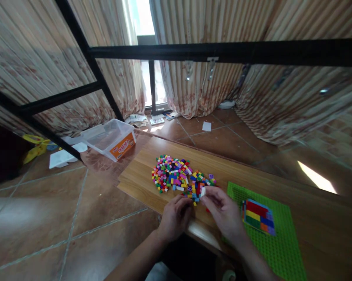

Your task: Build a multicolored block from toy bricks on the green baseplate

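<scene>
My right hand [224,212] pinches a white toy brick [203,191] between thumb and fingertips, just above the near right side of a heap of small coloured building bricks [170,171]. Close by on the left, my left hand [176,216] has its fingers curled in at the table's front edge; what they hold, if anything, is hidden. To the right of my right hand lies a green studded baseplate [281,242]. A flat block of joined bricks [259,216] in red, yellow, green, blue, orange and purple sits on it.
The bricks and baseplate rest on a long wooden table [146,156]. Beyond its left end stands a clear plastic bin [105,136] with an orange label on the floor. A black metal frame [170,52] crosses in front of striped curtains [199,89]. Papers [206,126] lie on the tiles.
</scene>
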A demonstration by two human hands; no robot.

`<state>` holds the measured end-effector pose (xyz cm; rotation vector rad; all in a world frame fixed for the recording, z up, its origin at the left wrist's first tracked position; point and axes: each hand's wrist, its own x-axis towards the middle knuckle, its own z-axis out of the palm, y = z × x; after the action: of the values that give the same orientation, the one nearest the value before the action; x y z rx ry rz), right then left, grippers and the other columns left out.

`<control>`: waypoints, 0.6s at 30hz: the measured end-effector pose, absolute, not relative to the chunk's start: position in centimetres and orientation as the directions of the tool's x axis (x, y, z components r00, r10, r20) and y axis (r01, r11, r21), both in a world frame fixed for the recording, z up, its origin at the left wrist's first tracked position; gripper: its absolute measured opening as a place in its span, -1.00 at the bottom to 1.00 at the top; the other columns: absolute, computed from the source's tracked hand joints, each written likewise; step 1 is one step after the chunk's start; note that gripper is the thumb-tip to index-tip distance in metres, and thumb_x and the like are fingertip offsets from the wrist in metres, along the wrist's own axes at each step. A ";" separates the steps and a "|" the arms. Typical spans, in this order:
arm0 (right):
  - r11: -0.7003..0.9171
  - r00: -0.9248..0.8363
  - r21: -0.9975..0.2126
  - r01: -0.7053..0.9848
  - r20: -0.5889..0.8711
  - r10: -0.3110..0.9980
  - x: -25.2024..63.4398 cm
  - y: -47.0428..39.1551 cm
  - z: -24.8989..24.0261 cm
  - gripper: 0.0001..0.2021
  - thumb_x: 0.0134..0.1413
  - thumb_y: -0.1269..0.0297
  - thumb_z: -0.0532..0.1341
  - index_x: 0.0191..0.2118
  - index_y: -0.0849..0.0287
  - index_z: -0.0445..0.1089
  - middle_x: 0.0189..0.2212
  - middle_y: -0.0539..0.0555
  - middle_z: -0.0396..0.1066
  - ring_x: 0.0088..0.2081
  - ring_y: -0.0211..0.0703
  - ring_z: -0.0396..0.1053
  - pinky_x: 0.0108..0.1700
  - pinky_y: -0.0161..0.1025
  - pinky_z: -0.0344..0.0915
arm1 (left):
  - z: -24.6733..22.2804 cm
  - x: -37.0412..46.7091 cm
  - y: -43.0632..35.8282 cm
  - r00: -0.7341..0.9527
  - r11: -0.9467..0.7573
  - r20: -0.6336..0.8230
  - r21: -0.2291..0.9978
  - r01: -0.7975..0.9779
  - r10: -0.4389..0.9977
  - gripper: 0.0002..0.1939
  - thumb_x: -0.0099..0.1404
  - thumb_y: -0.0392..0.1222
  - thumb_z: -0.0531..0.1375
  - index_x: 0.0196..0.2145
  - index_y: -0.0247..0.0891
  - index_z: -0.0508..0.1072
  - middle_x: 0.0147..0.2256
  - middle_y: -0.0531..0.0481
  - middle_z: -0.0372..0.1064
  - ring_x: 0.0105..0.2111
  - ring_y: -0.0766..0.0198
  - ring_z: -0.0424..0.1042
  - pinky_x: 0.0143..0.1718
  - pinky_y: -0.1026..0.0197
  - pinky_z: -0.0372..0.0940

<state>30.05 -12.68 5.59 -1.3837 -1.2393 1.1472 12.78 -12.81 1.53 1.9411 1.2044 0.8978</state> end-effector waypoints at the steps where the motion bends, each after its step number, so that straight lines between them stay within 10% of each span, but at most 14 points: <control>1: -0.107 0.068 -0.994 0.016 -0.105 0.992 30.2 -13.7 5.7 -0.68 0.01 0.04 0.29 -0.16 0.11 0.41 -0.24 0.12 0.52 -0.23 -0.07 0.48 -0.15 -0.13 0.40 | 1.5 12.8 -12.8 0.334 -0.344 0.202 0.823 0.452 0.921 -0.81 0.32 -0.31 0.08 -0.15 -0.21 0.43 -0.22 -0.07 0.40 -0.22 0.26 0.42 -0.18 0.24 0.34; 7: -0.247 0.172 -0.904 -0.348 -0.321 0.931 32.8 -18.8 5.4 -0.63 -0.12 0.09 0.40 -0.16 0.10 0.45 -0.28 0.10 0.53 -0.32 -0.13 0.48 -0.28 -0.20 0.42 | 1.4 12.6 -12.5 0.305 -0.349 0.228 0.827 0.441 0.925 -0.80 0.31 -0.31 0.11 -0.13 -0.21 0.45 -0.19 -0.07 0.43 -0.21 0.26 0.44 -0.16 0.23 0.36; 18: -0.161 0.536 -0.962 -0.222 -0.258 0.804 41.8 -22.6 3.7 -0.58 -0.20 0.11 0.44 -0.16 0.12 0.47 -0.47 -0.03 0.44 -0.44 -0.30 0.37 -0.38 -0.37 0.37 | 3.7 17.4 -13.5 0.341 -0.475 0.354 0.782 0.404 0.871 -0.80 0.33 -0.33 0.09 -0.14 -0.21 0.45 -0.22 -0.07 0.43 -0.27 0.28 0.43 -0.26 0.27 0.37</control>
<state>41.85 -22.60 3.66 -1.4652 -0.5309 0.9789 17.42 -13.47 3.67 2.0295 1.1101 1.0475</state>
